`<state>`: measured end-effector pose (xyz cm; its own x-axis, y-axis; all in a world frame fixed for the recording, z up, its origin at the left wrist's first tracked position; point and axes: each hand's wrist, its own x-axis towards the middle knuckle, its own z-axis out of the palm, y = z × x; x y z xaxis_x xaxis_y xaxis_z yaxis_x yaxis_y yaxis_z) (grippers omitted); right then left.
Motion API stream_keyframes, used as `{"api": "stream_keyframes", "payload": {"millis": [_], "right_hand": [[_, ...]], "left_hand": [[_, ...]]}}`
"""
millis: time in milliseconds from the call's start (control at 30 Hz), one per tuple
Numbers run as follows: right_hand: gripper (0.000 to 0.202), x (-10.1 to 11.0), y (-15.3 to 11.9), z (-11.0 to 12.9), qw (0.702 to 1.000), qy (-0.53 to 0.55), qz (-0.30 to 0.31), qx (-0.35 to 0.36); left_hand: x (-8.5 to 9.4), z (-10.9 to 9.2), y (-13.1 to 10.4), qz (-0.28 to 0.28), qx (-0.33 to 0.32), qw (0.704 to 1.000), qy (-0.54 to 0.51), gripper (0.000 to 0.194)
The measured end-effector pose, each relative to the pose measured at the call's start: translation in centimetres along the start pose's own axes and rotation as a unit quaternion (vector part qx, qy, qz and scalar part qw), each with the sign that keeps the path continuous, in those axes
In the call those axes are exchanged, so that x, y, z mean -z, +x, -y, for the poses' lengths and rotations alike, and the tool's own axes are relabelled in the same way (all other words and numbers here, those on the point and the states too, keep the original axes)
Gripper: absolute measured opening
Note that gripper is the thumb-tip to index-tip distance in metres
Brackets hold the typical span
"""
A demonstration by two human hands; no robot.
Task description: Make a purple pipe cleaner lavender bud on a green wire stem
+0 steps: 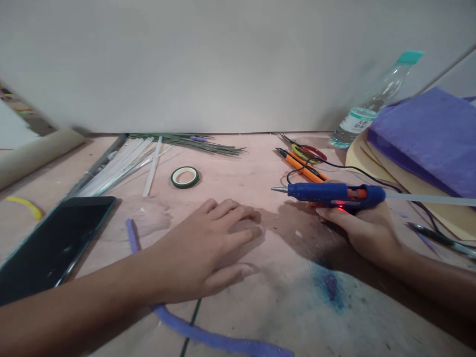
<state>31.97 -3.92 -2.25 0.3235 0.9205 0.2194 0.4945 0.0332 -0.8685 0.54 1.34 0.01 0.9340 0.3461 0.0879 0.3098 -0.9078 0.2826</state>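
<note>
My right hand (366,230) grips a blue glue gun (316,193), its metal nozzle pointing left and a red light glowing on its side. A long white glue stick (427,198) sticks out of the gun's back end. Palm down over the table, my left hand (219,243) has its fingers apart and nothing visible in them. Beneath the left forearm runs a purple strip (223,341), partly hidden by it. A thin green stem (191,325) lies under that strip near the front edge of the view.
A phone (55,248) and several glue sticks (119,163) lie left. Green tape (185,177) sits mid-table, with green stems (193,143) behind. Scissors (308,152), an orange cutter (303,166), a bottle (357,119), purple sheets (427,139) and a pen (439,239) are right. A wall stands behind.
</note>
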Motion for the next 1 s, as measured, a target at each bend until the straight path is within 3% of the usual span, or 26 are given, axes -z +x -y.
{"api": "stream_keyframes", "payload": {"millis": [200, 400, 633, 800, 1000], "right_hand": [[0.005, 0.0, 0.0, -0.2, 1.0, 0.01, -0.009, 0.001], [0.007, -0.1, 0.1, -0.4, 1.0, 0.001, -0.013, -0.015], [0.007, 0.2, 0.2, -0.6, 1.0, 0.013, 0.0, 0.008], [0.009, 0.3, 0.0, -0.7, 1.0, 0.003, 0.015, -0.01], [0.011, 0.2, -0.1, -0.4, 0.999, 0.006, 0.031, -0.01]], "left_hand": [[-0.1, -0.3, 0.2, 0.008, 0.004, 0.998, 0.054, 0.062], [0.0, 0.2, 0.2, 0.006, -0.021, 0.999, 0.032, 0.078], [0.2, 0.8, 0.3, 0.008, -0.032, 0.999, -0.002, 0.075], [0.3, 1.3, 0.0, 0.006, -0.05, 0.997, 0.057, 0.062], [0.0, 1.5, -0.2, -0.027, -0.068, 0.99, 0.117, 0.063]]}}
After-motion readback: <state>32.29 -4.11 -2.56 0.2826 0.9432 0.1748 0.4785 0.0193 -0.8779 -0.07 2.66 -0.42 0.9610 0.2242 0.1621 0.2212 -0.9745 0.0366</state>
